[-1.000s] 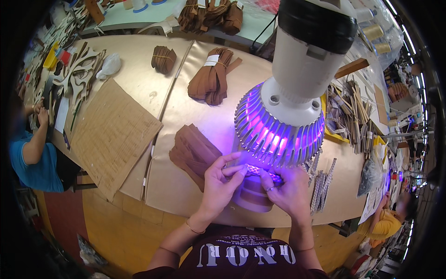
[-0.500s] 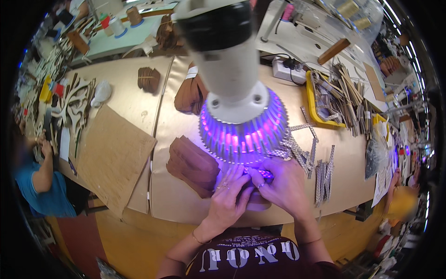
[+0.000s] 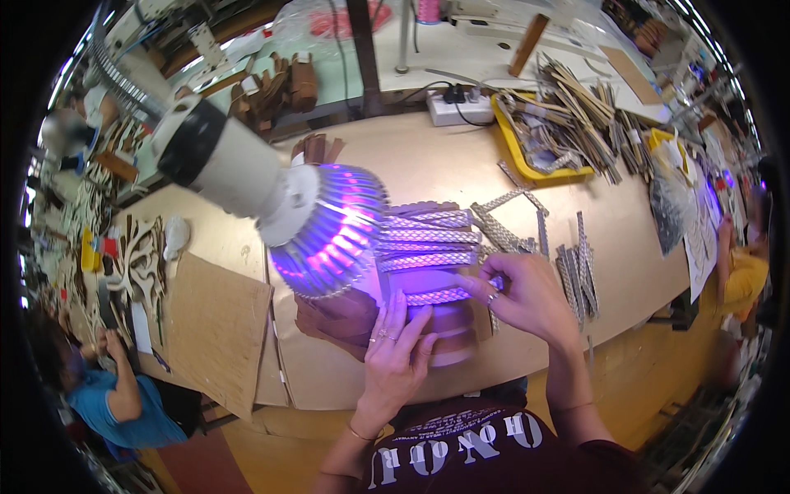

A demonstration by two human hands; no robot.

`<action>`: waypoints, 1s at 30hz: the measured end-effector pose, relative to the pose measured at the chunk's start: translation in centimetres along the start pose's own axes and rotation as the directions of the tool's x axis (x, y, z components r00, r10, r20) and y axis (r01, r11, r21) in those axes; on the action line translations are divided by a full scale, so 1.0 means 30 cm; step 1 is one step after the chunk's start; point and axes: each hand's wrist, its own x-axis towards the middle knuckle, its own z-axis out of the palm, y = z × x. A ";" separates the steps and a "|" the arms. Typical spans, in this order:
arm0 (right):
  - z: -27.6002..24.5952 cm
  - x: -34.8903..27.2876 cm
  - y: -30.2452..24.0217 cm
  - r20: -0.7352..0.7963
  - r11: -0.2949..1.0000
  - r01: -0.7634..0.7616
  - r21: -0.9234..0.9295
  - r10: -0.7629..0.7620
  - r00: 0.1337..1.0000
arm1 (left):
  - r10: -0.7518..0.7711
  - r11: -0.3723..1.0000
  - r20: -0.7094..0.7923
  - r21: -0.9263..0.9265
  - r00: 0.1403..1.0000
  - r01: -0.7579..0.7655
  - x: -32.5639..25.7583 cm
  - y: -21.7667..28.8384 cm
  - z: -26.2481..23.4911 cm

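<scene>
Under the purple glow of a lamp [image 3: 333, 226], a silvery braided strip [image 3: 440, 296] lies crosswise on a layered stack of brown and pale pieces [image 3: 451, 342]. My right hand [image 3: 531, 300] pinches the strip's right end between thumb and fingers. At the other end, my left hand [image 3: 397, 350] rests with fingers stretched out, fingertips touching the strip's left end and the piece beneath. Just beyond, several similar braided strips [image 3: 428, 239] lie in rows side by side. The lamp head partly hides brown flat pieces [image 3: 333, 321] left of my hands.
Loose braided strips [image 3: 568, 280] lie right of my right hand. A yellow tray [image 3: 543, 175] of strips and a white power strip [image 3: 457, 111] stand farther back. A brown board [image 3: 214, 329] covers the table's left part. A person in blue [image 3: 123, 403] works at left.
The view has shifted, so the lamp now appears farther left and rows of strips show that it hid before. My hands have moved apart, the right one toward the strip's right end.
</scene>
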 end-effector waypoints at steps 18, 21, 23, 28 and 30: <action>0.130 0.002 0.190 0.030 0.895 -0.141 0.424 0.142 0.989 | -0.121 0.990 0.097 0.087 0.988 0.113 0.031 0.059 -0.035; 0.157 0.002 0.205 0.023 0.874 -0.129 0.468 0.133 0.991 | -0.137 0.987 0.103 0.093 0.985 0.128 0.035 0.067 -0.038; 0.172 0.000 0.212 0.017 0.868 -0.127 0.481 0.135 0.991 | -0.133 0.988 0.098 0.094 0.986 0.124 0.035 0.069 -0.039; 0.213 -0.003 0.215 0.006 0.841 -0.127 0.526 0.146 0.989 | -0.142 0.985 0.113 0.115 0.983 0.129 0.036 0.072 -0.044; 0.223 -0.002 0.219 0.035 0.837 -0.180 0.517 0.189 0.981 | -0.137 0.985 0.115 0.121 0.984 0.123 0.038 0.073 -0.044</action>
